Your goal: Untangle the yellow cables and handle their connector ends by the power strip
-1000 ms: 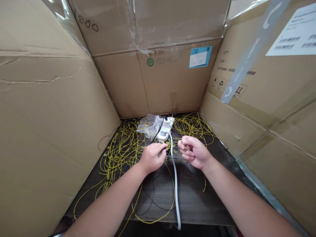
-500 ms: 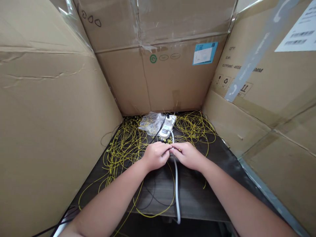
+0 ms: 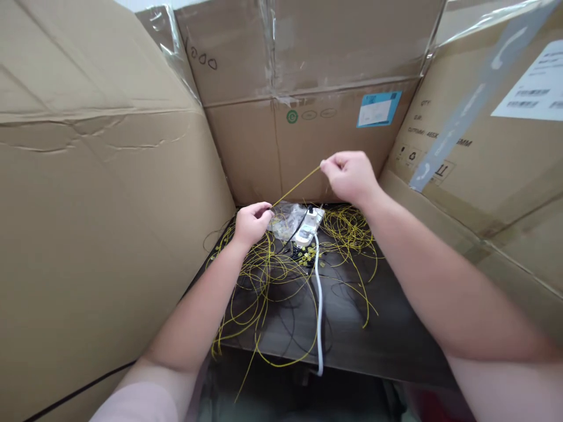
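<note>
- The right hand (image 3: 352, 179) is pinched narrow on a yellow wire (image 3: 297, 187), up in front of the back box (image 3: 325, 138).
- The left hand (image 3: 253, 224), lower, has thumb and finger nearly together on the same wire; its fingertips are small from here, so the grip is probably a pinch.
- The wire runs straight between the hands, rising to the right one.
- Just right of the left hand lies a plastic bag (image 3: 285, 221), with a white power strip (image 3: 304, 235) beside it.
- Below the right hand, a yellow tangle (image 3: 347, 227) sits on the bench (image 3: 396, 346).
- A white cord (image 3: 319, 322) trails nearer me, below both hands.
</note>
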Tool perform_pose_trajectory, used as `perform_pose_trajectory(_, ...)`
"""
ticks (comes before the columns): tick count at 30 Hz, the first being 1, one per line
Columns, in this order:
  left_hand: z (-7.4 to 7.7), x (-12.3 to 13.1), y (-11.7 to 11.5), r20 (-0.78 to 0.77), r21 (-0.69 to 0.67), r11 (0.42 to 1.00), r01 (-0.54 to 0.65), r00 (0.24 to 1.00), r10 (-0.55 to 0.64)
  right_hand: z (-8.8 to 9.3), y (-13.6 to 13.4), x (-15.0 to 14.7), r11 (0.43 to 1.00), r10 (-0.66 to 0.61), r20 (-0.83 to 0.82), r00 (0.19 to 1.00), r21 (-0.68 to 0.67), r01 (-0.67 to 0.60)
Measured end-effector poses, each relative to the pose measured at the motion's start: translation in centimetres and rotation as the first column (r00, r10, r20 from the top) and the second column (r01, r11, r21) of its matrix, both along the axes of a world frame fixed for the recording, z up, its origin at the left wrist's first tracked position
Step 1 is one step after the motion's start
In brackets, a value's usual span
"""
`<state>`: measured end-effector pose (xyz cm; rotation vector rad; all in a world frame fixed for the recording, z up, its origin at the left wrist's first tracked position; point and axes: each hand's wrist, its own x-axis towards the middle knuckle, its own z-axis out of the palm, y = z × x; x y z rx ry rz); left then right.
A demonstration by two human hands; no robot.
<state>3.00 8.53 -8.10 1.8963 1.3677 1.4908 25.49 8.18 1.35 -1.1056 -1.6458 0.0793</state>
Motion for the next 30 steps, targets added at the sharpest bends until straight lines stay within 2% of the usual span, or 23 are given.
perform_pose_trajectory(2,0.2,-1.1,0.4,0.119,-0.057,0.998,-0.027,0.992,0.034,2.4,1.4,0.4,1.0,-0.002,-0.241,0.97,-0.009,0.0)
perform_pose_trajectory(4,0.3,-2.0,0.4,0.221,-0.095,0.995,-0.04,0.973,0.06,4.5,2.3,1.4,1.0,-0.022,-0.378,0.925,-0.021,0.015)
perform_pose_trajectory(6,0.3,-2.7,0.3,0.278,-0.103,0.993,-0.053,0.957,0.08,6.1,2.7,2.7,0.999,-0.05,-0.564,0.824,-0.044,0.03)
perform_pose_trajectory(8,0.3,-3.1,0.0,0.286,-0.097,0.992,-0.076,0.953,0.101,6.7,2.5,4.0,0.997,-0.08,-0.725,0.684,-0.045,0.069)
perform_pose_trajectory(9,0.2,-3.2,-0.2,0.278,-0.093,0.992,-0.088,0.954,0.111,6.5,2.0,4.4,0.995,-0.085,-0.76,0.644,-0.031,0.095)
perform_pose_trajectory(10,0.2,-3.1,-0.5,0.264,-0.088,0.992,-0.094,0.958,0.114,6.0,1.4,4.6,0.993,-0.088,-0.757,0.648,-0.012,0.121)
perform_pose_trajectory(11,0.1,-2.9,-0.9,0.245,-0.078,0.993,-0.093,0.963,0.11,5.2,0.6,4.5,0.991,-0.086,-0.717,0.691,0.011,0.135)
perform_pose_trajectory(12,0.1,-2.5,-1.4,0.218,-0.06,0.995,-0.083,0.971,0.095,4.2,-0.3,4.2,0.994,-0.058,-0.621,0.782,0.038,0.104)
perform_pose_trajectory(14,0.3,-1.5,-2.8,0.138,0.002,0.999,-0.045,0.989,0.044,1.7,-2.4,2.9,0.999,0.032,-0.315,0.949,-0.016,-0.039)
perform_pose_trajectory(15,0.5,-0.9,-3.5,0.085,0.043,0.999,-0.024,0.996,0.02,0.5,-3.5,2.0,0.991,0.095,-0.153,0.984,-0.079,-0.108)
perform_pose_trajectory(17,1.2,0.4,-5.1,-0.047,0.14,0.99,0.012,0.999,-0.006,-1.8,-5.2,0.3,0.935,0.267,-0.005,0.964,-0.242,-0.26)
perform_pose_trajectory(19,2.0,1.4,-6.5,-0.196,0.238,0.969,0.058,0.981,-0.01,-3.3,-6.4,-1.1,0.866,0.374,0.024,0.927,-0.367,-0.34)
perform_pose_trajectory(21,2.8,2.2,-7.4,-0.332,0.307,0.942,0.138,0.943,-0.03,-4.2,-7.0,-1.9,0.826,0.427,0.053,0.903,-0.429,-0.365)
perform_pose_trajectory(23,3.3,2.7,-7.9,-0.426,0.344,0.911,0.226,0.903,-0.063,-4.4,-7.3,-2.2,0.821,0.459,0.108,0.882,-0.43,-0.375)
perform_pose_trajectory(26,3.5,3.2,-8.2,-0.453,0.363,0.884,0.294,0.885,-0.108,-4.6,-7.5,-2.1,0.841,0.468,0.159,0.869,-0.38,-0.384)
perform_pose_trajectory(30,3.2,3.7,-8.3,-0.323,0.344,0.905,0.252,0.936,-0.138,-5.0,-7.6,-1.5,0.821,0.504,0.185,0.844,-0.407,-0.401)
